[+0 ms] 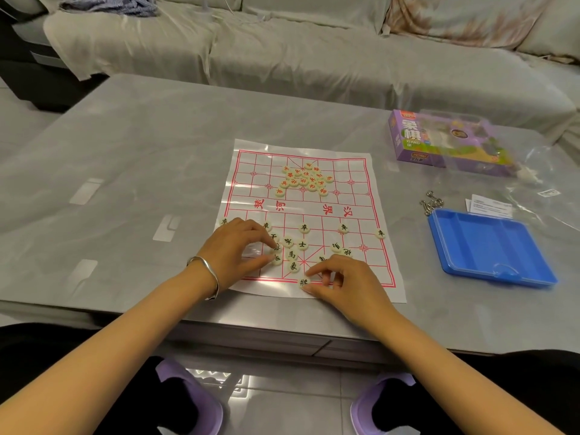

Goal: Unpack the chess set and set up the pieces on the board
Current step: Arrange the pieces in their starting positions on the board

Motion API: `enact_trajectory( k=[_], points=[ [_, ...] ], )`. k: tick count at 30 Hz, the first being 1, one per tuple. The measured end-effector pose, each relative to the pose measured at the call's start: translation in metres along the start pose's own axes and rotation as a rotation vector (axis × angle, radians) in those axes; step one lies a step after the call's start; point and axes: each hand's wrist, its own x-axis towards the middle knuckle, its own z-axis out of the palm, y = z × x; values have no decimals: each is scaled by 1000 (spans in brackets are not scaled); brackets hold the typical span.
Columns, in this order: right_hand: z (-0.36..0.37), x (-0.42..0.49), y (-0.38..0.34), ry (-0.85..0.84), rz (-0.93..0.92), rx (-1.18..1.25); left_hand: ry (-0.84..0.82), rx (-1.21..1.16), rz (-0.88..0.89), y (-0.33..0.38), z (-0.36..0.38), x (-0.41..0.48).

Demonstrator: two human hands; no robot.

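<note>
A plastic xiangqi board sheet (361, 171) with red lines lies on the grey table. Several cream discs with red characters (303, 179) are heaped at its far middle. Cream discs with black characters (303, 228) are spread over the near half, a few of them in a row. My left hand (233, 248) pinches a black-character disc (277, 258) between thumb and forefinger at the near left. At the board's near edge, my right hand (340, 279) holds another black-character disc (303, 282) with thumb and forefinger.
A purple xiangqi box (439, 142) in clear wrapping sits at the far right. A blue plastic case (489, 246) lies to the right of the board, with metal ring puzzles (430, 202) and a paper slip (489, 207) behind it. A covered sofa (282, 48) stands beyond the table.
</note>
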Motion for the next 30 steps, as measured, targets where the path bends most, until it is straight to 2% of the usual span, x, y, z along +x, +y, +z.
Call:
enact_trajectory(
  k=[4,6,10,16,21,26,30],
  points=[
    [-34,9,6,144,12,87,-17,-20,16,2,1,0],
    [-52,14,17,180,42,25,-26,-26,23,4,2,0],
    [-53,20,39,114,161,-75,-24,-32,46,7,3,2],
    [-38,23,42,138,130,-223,0,-42,66,10,5,5],
    [-53,22,47,13,162,-237,4,-42,70,12,7,9],
    [-42,22,47,129,165,-269,-14,-50,78,15,11,11],
    [-53,24,50,86,192,-187,-44,-30,81,15,11,13]
  ],
)
